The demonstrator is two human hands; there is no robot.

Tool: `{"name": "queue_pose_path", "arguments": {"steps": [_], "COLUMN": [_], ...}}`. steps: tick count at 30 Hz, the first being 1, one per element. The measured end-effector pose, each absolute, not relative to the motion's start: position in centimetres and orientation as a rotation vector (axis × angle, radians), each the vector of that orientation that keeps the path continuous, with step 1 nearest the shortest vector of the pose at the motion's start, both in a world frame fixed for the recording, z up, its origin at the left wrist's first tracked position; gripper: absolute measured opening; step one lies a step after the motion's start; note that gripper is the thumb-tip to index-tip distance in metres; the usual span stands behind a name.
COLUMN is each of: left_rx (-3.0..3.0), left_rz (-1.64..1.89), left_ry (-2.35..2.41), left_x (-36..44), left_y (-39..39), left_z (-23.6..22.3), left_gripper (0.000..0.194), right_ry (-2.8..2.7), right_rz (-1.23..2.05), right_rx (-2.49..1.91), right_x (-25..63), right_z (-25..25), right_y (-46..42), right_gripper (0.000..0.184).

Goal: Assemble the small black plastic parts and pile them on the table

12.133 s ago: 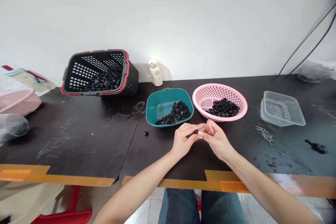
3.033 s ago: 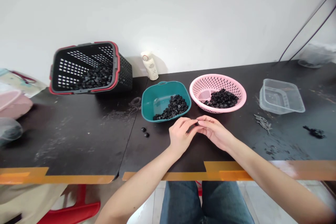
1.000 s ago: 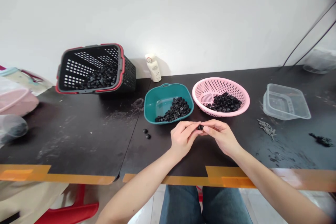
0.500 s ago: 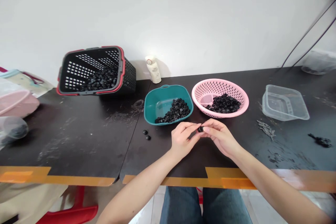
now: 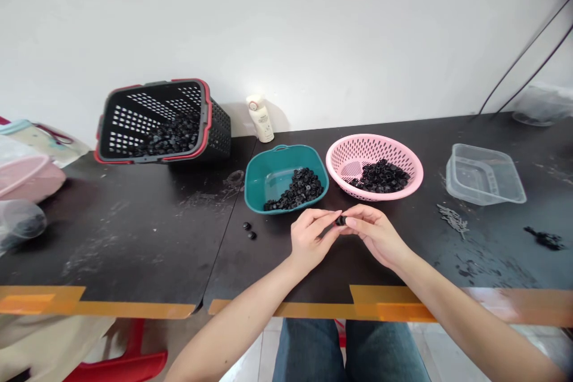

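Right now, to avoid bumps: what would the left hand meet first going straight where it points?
The left hand would meet the small black part it pinches against the right hand first, as far as the depth shows.

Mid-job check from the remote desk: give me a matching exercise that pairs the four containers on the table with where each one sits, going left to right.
Containers:
1. Pink perforated basket
2. Clear plastic tray
3. Black basket with red rim
4. Teal plastic tub

Positions:
A. Leftmost, tilted up
B. Second from left
C. Second from right
D. Rightmost

Right pairs: 1-C, 2-D, 3-A, 4-B.
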State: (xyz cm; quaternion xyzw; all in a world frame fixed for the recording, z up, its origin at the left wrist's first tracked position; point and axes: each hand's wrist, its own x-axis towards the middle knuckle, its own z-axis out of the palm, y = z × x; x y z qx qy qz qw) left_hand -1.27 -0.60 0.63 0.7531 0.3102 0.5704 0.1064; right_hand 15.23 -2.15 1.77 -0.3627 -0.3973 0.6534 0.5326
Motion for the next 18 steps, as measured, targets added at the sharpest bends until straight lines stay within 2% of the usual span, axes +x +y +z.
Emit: {"name": "queue_pose_path", "arguments": {"steps": [12, 18], "left_rx": [2.225, 2.257], "left_rz": [1.702, 1.690], "left_ry": [0.907, 0.893], "left_x": [-1.31, -1.37], "left_y": [-0.69, -0.62], "left_z": [0.75, 0.59], "left_gripper": [0.029, 0.031], "right_ry": [-0.967, -0.941], "right_rz": [1.516, 1.630], "right_rx": [-0.869, -0.835], "right_x": [15.18, 15.32], "right_z": [1.77, 1.94], "right_y": [-2.20, -2.12], "right_gripper": [0.013, 0.013]}}
